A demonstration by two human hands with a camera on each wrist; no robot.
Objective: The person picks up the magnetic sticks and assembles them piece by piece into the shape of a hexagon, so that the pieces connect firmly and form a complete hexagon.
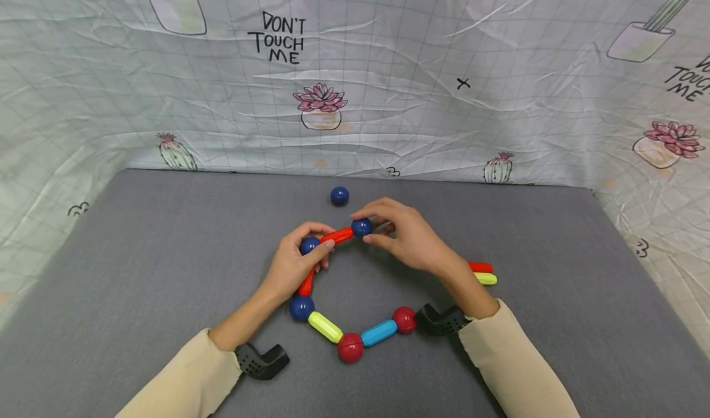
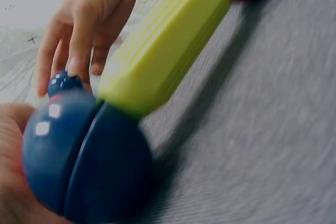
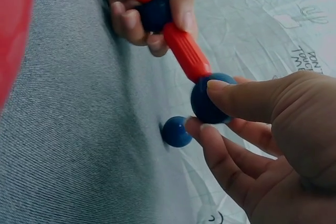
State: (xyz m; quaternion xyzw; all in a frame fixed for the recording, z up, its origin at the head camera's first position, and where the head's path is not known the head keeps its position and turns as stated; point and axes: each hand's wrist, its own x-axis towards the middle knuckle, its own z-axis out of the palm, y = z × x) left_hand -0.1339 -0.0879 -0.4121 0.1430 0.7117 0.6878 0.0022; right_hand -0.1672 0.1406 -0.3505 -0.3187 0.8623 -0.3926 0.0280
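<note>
My right hand point(image 1: 407, 234) pinches a blue ball point(image 1: 362, 227) between thumb and fingertips, at the end of a red rod point(image 1: 338, 236). Thumb and fingers of my left hand point(image 1: 295, 259) grip that red rod near its other end, around a second blue ball point(image 1: 309, 245). From there a second red rod point(image 1: 306, 283) runs down to another blue ball point(image 1: 302, 308). A yellow-green rod point(image 1: 325, 327), a red ball point(image 1: 350, 348), a light blue rod point(image 1: 379, 332) and a second red ball point(image 1: 404, 320) continue the chain, which curves into an unclosed ring. In the right wrist view the pinched ball point(image 3: 210, 98) touches the rod.
A loose blue ball point(image 1: 339, 196) lies on the grey tabletop point(image 1: 183, 270) behind the hands. Beyond my right forearm lie a red rod point(image 1: 480, 267) and a yellow-green rod point(image 1: 485, 278), partly hidden. Printed cloth point(image 1: 399, 97) hangs around the back and sides.
</note>
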